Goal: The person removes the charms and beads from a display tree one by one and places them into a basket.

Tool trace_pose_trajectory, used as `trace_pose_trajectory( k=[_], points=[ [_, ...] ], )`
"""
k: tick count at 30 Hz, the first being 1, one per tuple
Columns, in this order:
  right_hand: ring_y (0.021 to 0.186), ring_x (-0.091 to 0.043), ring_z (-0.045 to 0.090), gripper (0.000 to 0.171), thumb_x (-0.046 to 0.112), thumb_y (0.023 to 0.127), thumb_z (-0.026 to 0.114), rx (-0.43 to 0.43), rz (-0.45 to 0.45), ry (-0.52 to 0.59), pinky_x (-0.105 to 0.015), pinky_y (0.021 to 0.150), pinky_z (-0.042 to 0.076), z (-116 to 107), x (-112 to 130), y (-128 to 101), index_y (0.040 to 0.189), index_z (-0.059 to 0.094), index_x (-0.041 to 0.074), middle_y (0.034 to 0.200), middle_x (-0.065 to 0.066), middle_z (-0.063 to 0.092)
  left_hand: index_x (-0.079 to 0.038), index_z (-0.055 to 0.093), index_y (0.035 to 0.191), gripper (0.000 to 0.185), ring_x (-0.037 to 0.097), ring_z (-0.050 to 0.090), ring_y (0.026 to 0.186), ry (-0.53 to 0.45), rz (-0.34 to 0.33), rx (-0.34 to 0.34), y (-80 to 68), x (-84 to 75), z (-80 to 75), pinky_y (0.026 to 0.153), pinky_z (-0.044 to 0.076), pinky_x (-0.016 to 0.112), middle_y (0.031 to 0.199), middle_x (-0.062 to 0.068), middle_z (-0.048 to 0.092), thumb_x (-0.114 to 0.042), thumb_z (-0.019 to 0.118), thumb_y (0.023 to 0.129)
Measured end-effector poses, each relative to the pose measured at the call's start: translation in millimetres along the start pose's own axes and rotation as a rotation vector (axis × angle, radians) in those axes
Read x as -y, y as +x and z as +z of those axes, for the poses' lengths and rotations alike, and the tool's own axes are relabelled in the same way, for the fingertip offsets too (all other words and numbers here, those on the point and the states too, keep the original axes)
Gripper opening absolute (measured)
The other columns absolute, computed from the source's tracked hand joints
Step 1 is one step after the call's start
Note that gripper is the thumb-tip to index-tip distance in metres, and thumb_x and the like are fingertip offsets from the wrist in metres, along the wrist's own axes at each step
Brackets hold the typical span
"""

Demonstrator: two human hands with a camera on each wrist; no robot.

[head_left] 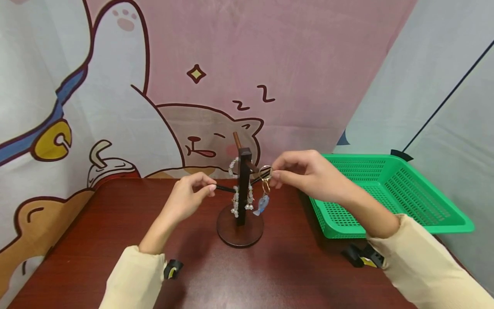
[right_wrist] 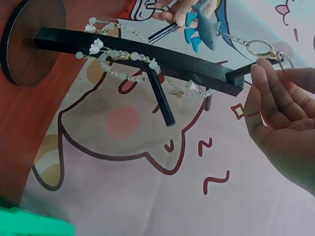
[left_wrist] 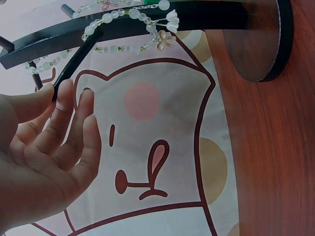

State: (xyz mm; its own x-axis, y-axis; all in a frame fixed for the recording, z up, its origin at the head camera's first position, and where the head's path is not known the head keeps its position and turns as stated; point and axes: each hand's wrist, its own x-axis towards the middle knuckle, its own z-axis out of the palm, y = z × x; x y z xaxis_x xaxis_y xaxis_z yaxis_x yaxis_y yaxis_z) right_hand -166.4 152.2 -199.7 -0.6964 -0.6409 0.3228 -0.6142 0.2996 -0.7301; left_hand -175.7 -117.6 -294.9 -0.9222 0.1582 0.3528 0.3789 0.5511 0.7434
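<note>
Nearest, a cream sleeve [head_left: 428,266] leads to the right grip [head_left: 308,174], clamped on a fish keyring [head_left: 263,204], its ring at the stand's [head_left: 242,193] upper peg [right_wrist: 241,73], fish dangling below. The left grip [head_left: 191,193] pinches a lower peg [left_wrist: 74,65]; keeping that firm should prevent tipping while easing the ring gently. Right of both: a green basket [head_left: 370,161], mesh floor showing.

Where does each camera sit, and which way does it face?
Head: worn on the head, facing forward and down at the stand; left hand, right hand, sleeves show.
Left wrist: worn there, toward the left hand pinching a peg; only that hand shows.
Right wrist: worn there, toward the right hand holding a keychain; part of the left hand shows.
Both wrist views share the stand, seen sideways.
</note>
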Motion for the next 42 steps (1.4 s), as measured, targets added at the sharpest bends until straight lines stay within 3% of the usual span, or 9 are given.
trace_pose_trajectory(
  k=[17,34,42],
  points=[
    [0.072,-0.021,0.063,0.008,0.002,0.089,0.056,-0.056,0.155,-0.021,-0.032,0.069,0.051,-25,-30,-26,0.089,0.063,-0.002,0.077,-0.007,0.065,-0.006,0.066,0.089,0.006,0.014,0.058,0.068,-0.001,-0.026,0.008,0.7,-0.9,-0.1,0.063,0.040,0.032,0.071,0.001,0.064,-0.009,0.064,0.086],
    [0.070,-0.017,0.061,0.008,0.006,0.090,0.057,-0.117,0.224,-0.149,-0.026,0.066,0.049,-59,-51,-64,0.089,0.063,0.001,0.076,-0.005,0.065,-0.006,0.066,0.089,0.006,0.014,0.058,0.069,0.008,-0.031,0.013,-0.1,-0.6,-0.2,0.064,0.040,0.032,0.072,0.000,0.064,-0.010,0.063,0.086],
    [0.071,-0.016,0.059,0.015,0.016,0.091,0.057,-0.170,0.342,-0.243,-0.025,0.064,0.047,-73,-60,-85,0.092,0.065,0.003,0.075,-0.004,0.066,-0.006,0.066,0.090,0.006,0.014,0.058,0.069,0.003,-0.026,0.010,0.2,-1.1,-0.1,0.064,0.040,0.032,0.071,0.000,0.064,-0.010,0.063,0.086]
  ],
)
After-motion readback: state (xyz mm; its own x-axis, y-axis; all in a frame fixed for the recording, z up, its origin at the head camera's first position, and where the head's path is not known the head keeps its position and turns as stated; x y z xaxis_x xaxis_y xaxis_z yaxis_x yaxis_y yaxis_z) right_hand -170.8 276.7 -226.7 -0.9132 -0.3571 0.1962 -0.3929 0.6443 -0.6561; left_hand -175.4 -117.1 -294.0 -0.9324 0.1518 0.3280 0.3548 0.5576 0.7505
